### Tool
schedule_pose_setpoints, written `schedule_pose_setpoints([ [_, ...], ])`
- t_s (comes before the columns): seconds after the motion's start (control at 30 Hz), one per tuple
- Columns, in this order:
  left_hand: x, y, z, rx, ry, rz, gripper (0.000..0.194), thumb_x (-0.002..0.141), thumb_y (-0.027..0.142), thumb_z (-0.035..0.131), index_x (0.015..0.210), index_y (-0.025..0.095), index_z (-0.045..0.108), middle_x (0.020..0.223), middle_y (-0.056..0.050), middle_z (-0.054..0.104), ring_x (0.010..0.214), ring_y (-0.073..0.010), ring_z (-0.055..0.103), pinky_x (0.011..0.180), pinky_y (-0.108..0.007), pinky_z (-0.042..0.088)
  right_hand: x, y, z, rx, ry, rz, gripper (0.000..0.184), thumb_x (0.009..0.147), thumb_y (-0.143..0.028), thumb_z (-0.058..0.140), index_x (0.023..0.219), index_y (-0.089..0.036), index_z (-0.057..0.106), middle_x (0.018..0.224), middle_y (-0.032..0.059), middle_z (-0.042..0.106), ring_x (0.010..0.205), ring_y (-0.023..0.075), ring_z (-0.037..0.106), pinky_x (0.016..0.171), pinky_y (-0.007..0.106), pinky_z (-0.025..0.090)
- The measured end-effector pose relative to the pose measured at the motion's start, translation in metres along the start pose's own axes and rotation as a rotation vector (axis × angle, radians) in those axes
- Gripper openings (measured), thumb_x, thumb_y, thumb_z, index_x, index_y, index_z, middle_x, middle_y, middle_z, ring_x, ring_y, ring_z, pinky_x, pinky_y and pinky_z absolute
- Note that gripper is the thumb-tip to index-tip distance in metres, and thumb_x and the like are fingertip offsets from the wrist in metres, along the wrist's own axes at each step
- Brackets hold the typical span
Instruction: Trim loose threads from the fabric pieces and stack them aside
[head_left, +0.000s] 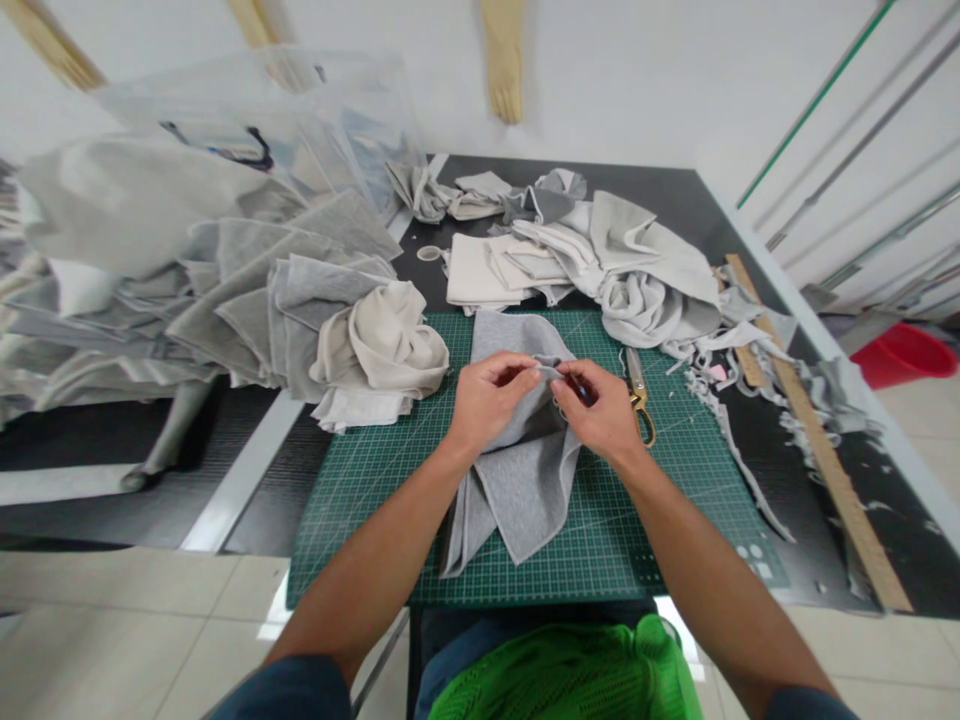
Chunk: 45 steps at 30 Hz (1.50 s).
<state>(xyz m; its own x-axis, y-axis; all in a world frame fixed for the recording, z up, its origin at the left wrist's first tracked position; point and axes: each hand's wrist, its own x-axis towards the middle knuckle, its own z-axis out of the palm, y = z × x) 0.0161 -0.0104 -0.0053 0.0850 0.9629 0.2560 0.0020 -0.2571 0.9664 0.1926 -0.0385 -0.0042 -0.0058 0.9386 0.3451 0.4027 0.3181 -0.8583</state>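
A piece of grey fabric (pixel 525 490) hangs in folds over the green cutting mat (pixel 375 490). My left hand (pixel 491 395) pinches its raised edge between thumb and fingers. Close beside it on the right, my right hand (pixel 596 405) is closed on the same edge. Something small and dark shows within the right fingers, too hidden to name. Gold-handled scissors (pixel 639 395) lie on the mat just right of that hand.
Piled grey and beige fabric (pixel 225 290) covers the table's left side, before a clear plastic box (pixel 300 120). More folded cloth (pixel 484 270) lies at the back. Wooden rulers (pixel 825 450) and fabric scraps (pixel 731 450) lie right. A red bucket (pixel 904 355) stands on the floor.
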Motion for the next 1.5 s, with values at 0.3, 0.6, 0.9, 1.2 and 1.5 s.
schedule_pose_setpoints([
  [0.3, -0.002, 0.007, 0.001, 0.189, 0.087, 0.263, 0.006, 0.084, 0.02, 0.076, 0.086, 0.022, 0.081, 0.082, -0.002, 0.075, 0.07, -0.0125, 0.065, 0.064, -0.025, 0.051, -0.002, -0.005, -0.001, -0.122, 0.122, -0.348, 0.022, 0.096, -0.034, 0.063, 0.114, -0.023, 0.069, 0.103, 0.0077, 0.074, 0.096, 0.0238, 0.069, 0.087, 0.042, 0.057],
  [0.6, -0.003, 0.005, 0.001, 0.303, 0.12, 0.456, 0.014, 0.083, 0.01, 0.074, 0.087, 0.022, 0.079, 0.082, 0.0, 0.072, 0.071, -0.0103, 0.063, 0.065, -0.023, 0.052, -0.005, -0.008, 0.002, -0.158, 0.117, -0.368, 0.029, 0.095, -0.034, 0.068, 0.122, -0.024, 0.071, 0.108, 0.0095, 0.077, 0.095, 0.0234, 0.072, 0.085, 0.041, 0.06],
  [0.9, -0.006, 0.003, 0.003, 0.357, 0.087, 0.495, 0.017, 0.082, 0.006, 0.072, 0.087, 0.022, 0.076, 0.086, 0.0, 0.072, 0.071, -0.0104, 0.064, 0.068, -0.024, 0.054, -0.006, -0.012, 0.006, -0.227, 0.154, -0.291, 0.019, 0.092, -0.037, 0.071, 0.105, -0.023, 0.073, 0.093, 0.0056, 0.077, 0.082, 0.0206, 0.072, 0.077, 0.036, 0.06],
  [1.2, -0.005, 0.001, 0.002, 0.371, 0.11, 0.492, 0.019, 0.08, 0.003, 0.071, 0.086, 0.021, 0.073, 0.085, 0.001, 0.071, 0.071, -0.01, 0.063, 0.068, -0.023, 0.052, -0.007, -0.008, 0.006, -0.211, 0.157, -0.28, 0.018, 0.091, -0.036, 0.073, 0.103, -0.023, 0.074, 0.092, 0.0056, 0.078, 0.081, 0.0206, 0.072, 0.075, 0.036, 0.059],
  [1.5, -0.005, -0.002, 0.003, 0.374, 0.143, 0.497, 0.018, 0.081, 0.004, 0.072, 0.087, 0.021, 0.072, 0.085, 0.002, 0.071, 0.073, -0.0104, 0.063, 0.071, -0.024, 0.053, -0.007, -0.009, 0.005, -0.19, 0.131, -0.239, 0.017, 0.089, -0.034, 0.074, 0.101, -0.023, 0.075, 0.093, 0.0054, 0.079, 0.083, 0.0212, 0.074, 0.079, 0.036, 0.06],
])
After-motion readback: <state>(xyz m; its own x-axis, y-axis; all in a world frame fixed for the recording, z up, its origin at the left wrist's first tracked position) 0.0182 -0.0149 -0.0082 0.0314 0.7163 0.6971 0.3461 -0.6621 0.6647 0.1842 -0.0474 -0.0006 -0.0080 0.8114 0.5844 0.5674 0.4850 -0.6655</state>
